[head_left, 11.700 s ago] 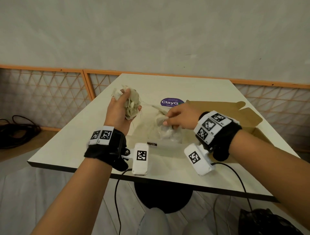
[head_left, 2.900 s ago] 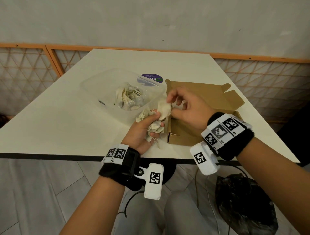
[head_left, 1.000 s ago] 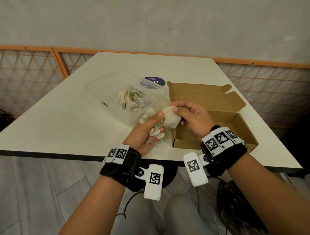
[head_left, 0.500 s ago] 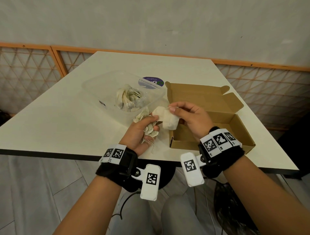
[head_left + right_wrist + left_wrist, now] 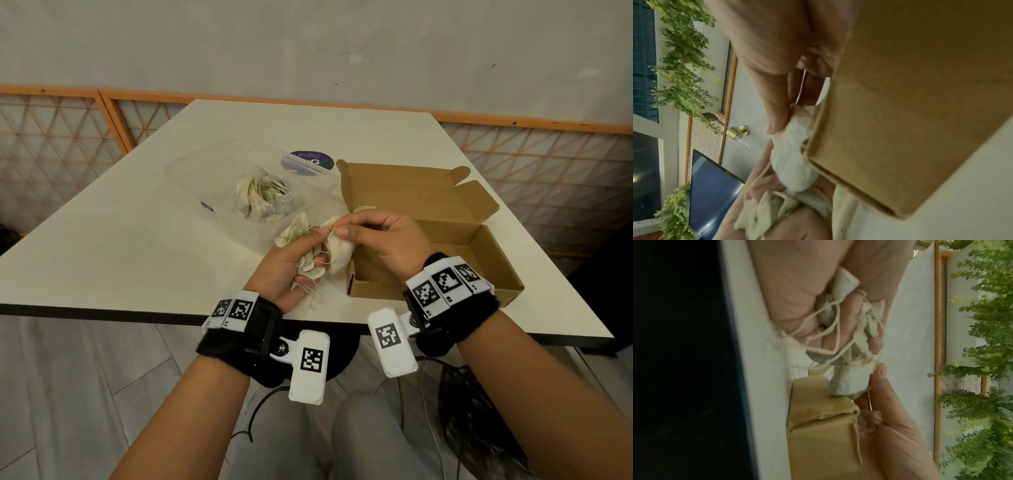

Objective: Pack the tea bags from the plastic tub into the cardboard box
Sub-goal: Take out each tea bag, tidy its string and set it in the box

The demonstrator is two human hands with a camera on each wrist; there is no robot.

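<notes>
Up close on the left wrist cam, strings tangle round the left hand (image 5: 838, 308) clutching a bunch of tea bags (image 5: 865, 324); the right hand (image 5: 383, 240) pinches one tea bag (image 5: 337, 251) beside the cardboard box (image 5: 445, 236).

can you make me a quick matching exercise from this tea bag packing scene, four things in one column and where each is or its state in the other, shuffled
Things:
1. clear plastic tub
2. brown cardboard box
3. bunch of beige tea bags with strings
4. single pale tea bag

Places or states:
A. pinched by the right hand beside the box's near left corner
B. gripped in the left hand
C. on the white table, lid flap open
D. left of the box, loose tea bags inside

Pairs: 1-D, 2-C, 3-B, 4-A
</notes>
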